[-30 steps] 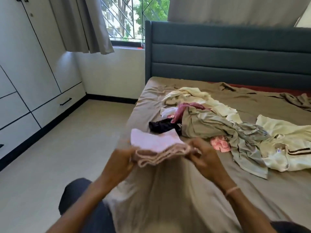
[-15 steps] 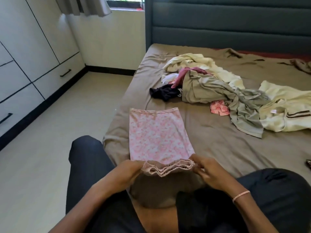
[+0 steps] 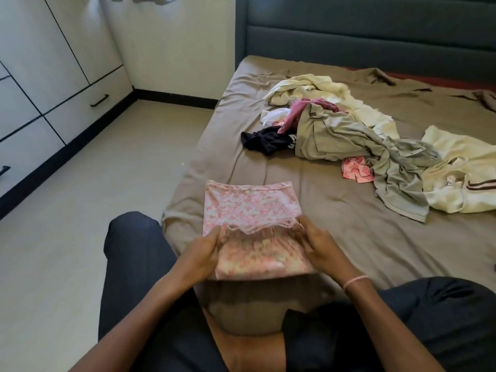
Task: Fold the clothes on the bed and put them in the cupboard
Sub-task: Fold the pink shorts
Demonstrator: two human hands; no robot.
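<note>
A pink floral garment (image 3: 249, 208) lies on the near left corner of the bed (image 3: 335, 232), its lace-trimmed near end folded up over the rest. My left hand (image 3: 204, 251) pinches the left side of that lace hem and my right hand (image 3: 319, 245) pinches the right side. Further back lies a heap of unfolded clothes (image 3: 335, 130): cream, khaki, maroon, white and black pieces. The white cupboard (image 3: 53, 63) fills the left wall, its doors and drawers closed.
A cream top with brown stripes (image 3: 461, 178) and a small pink cloth (image 3: 357, 170) lie to the right. My dark-trousered knees (image 3: 134, 251) frame the bed corner. Beige floor (image 3: 94, 197) runs between bed and cupboard. A grey headboard (image 3: 362, 30) stands behind.
The garment was held bunched in the air, then laid flat on the bed. Both hands now carry its lace hem forward over the far part, making a fold.
</note>
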